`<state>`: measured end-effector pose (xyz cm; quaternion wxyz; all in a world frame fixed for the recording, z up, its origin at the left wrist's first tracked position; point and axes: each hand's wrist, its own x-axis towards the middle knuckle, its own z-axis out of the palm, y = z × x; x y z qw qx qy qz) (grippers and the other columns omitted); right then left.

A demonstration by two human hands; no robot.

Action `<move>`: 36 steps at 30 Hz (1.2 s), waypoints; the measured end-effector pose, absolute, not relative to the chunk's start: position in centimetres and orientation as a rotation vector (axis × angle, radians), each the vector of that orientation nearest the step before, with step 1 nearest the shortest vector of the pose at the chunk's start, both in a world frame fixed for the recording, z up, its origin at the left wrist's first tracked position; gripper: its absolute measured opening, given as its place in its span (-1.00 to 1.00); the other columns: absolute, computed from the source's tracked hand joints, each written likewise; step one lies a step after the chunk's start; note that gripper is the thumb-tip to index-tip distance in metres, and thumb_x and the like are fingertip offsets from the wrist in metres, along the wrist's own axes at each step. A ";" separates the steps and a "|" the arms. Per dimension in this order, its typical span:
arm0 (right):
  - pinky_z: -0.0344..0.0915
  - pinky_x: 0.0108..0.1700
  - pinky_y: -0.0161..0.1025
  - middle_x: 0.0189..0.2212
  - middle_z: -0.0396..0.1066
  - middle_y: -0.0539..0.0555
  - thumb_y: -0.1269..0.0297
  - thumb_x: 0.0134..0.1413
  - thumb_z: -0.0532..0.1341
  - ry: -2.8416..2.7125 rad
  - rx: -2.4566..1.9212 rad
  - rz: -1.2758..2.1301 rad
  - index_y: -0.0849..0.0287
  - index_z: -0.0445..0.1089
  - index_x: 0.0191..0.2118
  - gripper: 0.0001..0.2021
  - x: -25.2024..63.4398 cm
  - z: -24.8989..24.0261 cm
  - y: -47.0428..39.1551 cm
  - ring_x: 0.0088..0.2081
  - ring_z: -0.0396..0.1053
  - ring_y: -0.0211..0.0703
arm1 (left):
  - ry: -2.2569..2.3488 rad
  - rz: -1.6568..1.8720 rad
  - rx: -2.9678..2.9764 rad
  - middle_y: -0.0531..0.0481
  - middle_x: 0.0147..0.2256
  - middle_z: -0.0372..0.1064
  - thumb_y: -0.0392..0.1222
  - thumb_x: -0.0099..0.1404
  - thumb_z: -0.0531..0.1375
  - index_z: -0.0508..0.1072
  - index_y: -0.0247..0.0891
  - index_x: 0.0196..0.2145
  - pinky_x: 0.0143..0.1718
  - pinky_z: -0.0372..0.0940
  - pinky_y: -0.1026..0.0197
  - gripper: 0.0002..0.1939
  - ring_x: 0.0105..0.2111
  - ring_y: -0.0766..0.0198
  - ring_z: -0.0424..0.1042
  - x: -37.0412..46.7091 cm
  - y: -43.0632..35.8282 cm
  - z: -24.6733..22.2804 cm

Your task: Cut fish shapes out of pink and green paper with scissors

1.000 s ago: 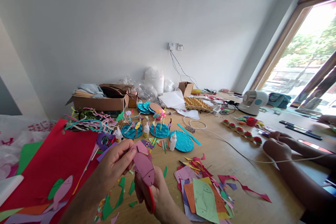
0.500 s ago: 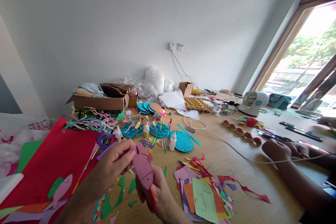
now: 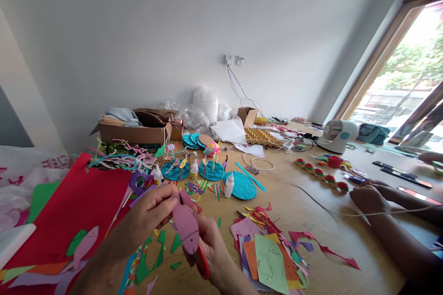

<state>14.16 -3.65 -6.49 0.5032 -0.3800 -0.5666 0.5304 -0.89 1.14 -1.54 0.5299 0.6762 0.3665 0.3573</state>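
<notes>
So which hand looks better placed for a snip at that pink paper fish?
Right, most likely: the right hand has the red-handled scissors by the head end of the pink paper fish, while the left hand pinches the other end.

Mauve paper fish (image 3: 187,227) with dark drawn lines; red scissor handle (image 3: 203,262); turquoise discs (image 3: 240,185); plain red sheet (image 3: 74,207).

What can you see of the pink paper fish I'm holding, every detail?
The pink fish looks like thin paper or card, flat, with a dark dot eye, a curved line behind the head and a small mouth mark. It slants above the table, head end lower in view. The left hand pinches the other end; the right hand, holding red-handled scissors, is close beside the head. The blades are hidden.
</notes>
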 end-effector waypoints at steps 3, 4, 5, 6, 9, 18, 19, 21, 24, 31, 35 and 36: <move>0.01 -0.62 -0.43 -0.73 0.10 -0.11 -0.08 0.07 0.19 -1.384 -0.935 1.245 0.18 0.21 -0.60 -0.56 14.1 -6.2 -3.7 -0.67 0.04 -0.39 | 0.895 0.835 1.617 0.16 -0.56 0.05 0.08 0.25 0.12 0.16 -0.17 -0.57 -0.55 0.01 0.30 -0.63 -0.55 0.34 0.02 -1.0 1.1 -1.6; 0.02 -0.62 -0.43 -0.72 0.10 -0.11 -0.06 0.07 0.20 -1.386 -0.936 1.236 0.18 0.20 -0.60 -0.57 14.1 -6.1 -3.7 -0.66 0.05 -0.38 | 0.897 0.831 1.619 0.16 -0.56 0.05 0.09 0.24 0.12 0.16 -0.16 -0.57 -0.55 0.02 0.29 -0.63 -0.55 0.34 0.02 -1.0 1.1 -1.6; 0.02 -0.62 -0.43 -0.71 0.10 -0.11 -0.05 0.07 0.20 -1.386 -0.934 1.235 0.17 0.19 -0.59 -0.57 14.1 -6.0 -3.7 -0.65 0.05 -0.38 | 0.894 0.824 1.619 0.16 -0.56 0.04 0.09 0.24 0.13 0.16 -0.16 -0.56 -0.55 0.02 0.30 -0.63 -0.55 0.34 0.01 -0.9 1.1 -1.6; 0.01 -0.62 -0.44 -0.71 0.10 -0.11 -0.05 0.07 0.21 -1.386 -0.931 1.238 0.17 0.19 -0.59 -0.57 14.2 -5.9 -3.7 -0.64 0.05 -0.37 | 0.887 0.817 1.617 0.17 -0.56 0.03 0.08 0.24 0.13 0.16 -0.16 -0.56 -0.55 0.01 0.30 -0.64 -0.56 0.34 0.01 -0.9 1.1 -1.6; -0.01 -0.61 -0.44 -0.70 0.09 -0.12 -0.08 0.07 0.22 -1.391 -0.935 1.243 0.17 0.18 -0.57 -0.56 14.3 -5.9 -3.6 -0.63 0.01 -0.39 | 0.870 0.801 1.603 0.18 -0.56 0.02 0.05 0.25 0.12 0.18 -0.17 -0.56 -0.55 0.01 0.32 -0.66 -0.56 0.35 0.00 -0.9 1.1 -1.5; -0.05 -0.66 -0.43 -0.72 0.10 -0.11 -0.25 0.03 0.16 -1.461 -1.059 1.266 0.15 0.17 -0.57 -0.47 14.9 -6.5 -3.8 -0.67 0.06 -0.38 | 0.786 0.677 1.685 0.20 -0.55 -0.03 0.02 0.31 0.07 0.19 -0.18 -0.53 -0.57 -0.05 0.32 -0.68 -0.56 0.36 -0.07 -1.9 1.4 -1.0; -0.05 -0.66 -0.43 -0.72 0.10 -0.11 -0.24 0.03 0.16 -1.468 -1.061 1.271 0.15 0.16 -0.58 -0.48 14.9 -6.3 -3.8 -0.67 0.05 -0.38 | 0.796 0.669 1.703 0.19 -0.55 -0.02 0.01 0.31 0.06 0.19 -0.18 -0.53 -0.56 -0.05 0.31 -0.68 -0.55 0.35 -0.07 -2.0 1.4 -0.9; -0.06 -0.66 -0.43 -0.73 0.10 -0.11 -0.21 0.05 0.16 -1.472 -1.049 1.274 0.14 0.15 -0.58 -0.50 14.9 -6.1 -3.8 -0.67 0.04 -0.39 | 0.815 0.648 1.741 0.18 -0.53 0.00 -0.01 0.32 0.04 0.22 -0.18 -0.51 -0.54 -0.04 0.30 -0.70 -0.54 0.34 -0.04 -2.1 1.4 -0.8; -0.06 -0.65 -0.42 -0.73 0.09 -0.12 -0.10 0.10 0.15 -1.495 -1.013 1.266 0.14 0.16 -0.58 -0.56 14.9 -6.0 -3.9 -0.68 0.02 -0.39 | 0.826 0.632 1.786 0.17 -0.53 0.01 -0.04 0.32 0.03 0.22 -0.18 -0.52 -0.52 -0.03 0.28 -0.71 -0.53 0.32 -0.01 -2.2 1.4 -0.4; -0.15 -0.64 -0.39 -0.71 0.01 -0.13 0.00 0.13 0.17 -1.574 -1.021 1.239 0.12 0.08 -0.62 -0.56 15.5 -5.6 -3.9 -0.64 -0.06 -0.38 | 0.804 0.590 1.838 0.16 -0.54 0.02 -0.07 0.26 0.03 0.23 -0.18 -0.54 -0.53 -0.04 0.29 -0.75 -0.53 0.31 -0.02 -2.6 1.4 0.3; -0.14 -0.61 -0.37 -0.69 0.00 -0.13 0.08 0.17 0.16 -1.647 -1.059 1.219 0.13 0.11 -0.59 -0.61 16.0 -5.5 -4.0 -0.62 -0.07 -0.37 | 0.826 0.590 1.863 0.16 -0.55 -0.04 -0.08 0.23 0.03 0.15 -0.16 -0.57 -0.54 -0.07 0.28 -0.75 -0.53 0.31 -0.06 -2.8 1.4 0.2; -0.14 -0.61 -0.38 -0.69 0.00 -0.13 0.12 0.17 0.15 -1.666 -1.069 1.216 0.14 0.11 -0.58 -0.63 16.2 -5.5 -4.0 -0.62 -0.07 -0.37 | 0.824 0.578 1.875 0.17 -0.55 -0.05 -0.08 0.23 0.03 0.15 -0.16 -0.57 -0.54 -0.07 0.27 -0.75 -0.53 0.32 -0.06 -2.7 1.4 0.2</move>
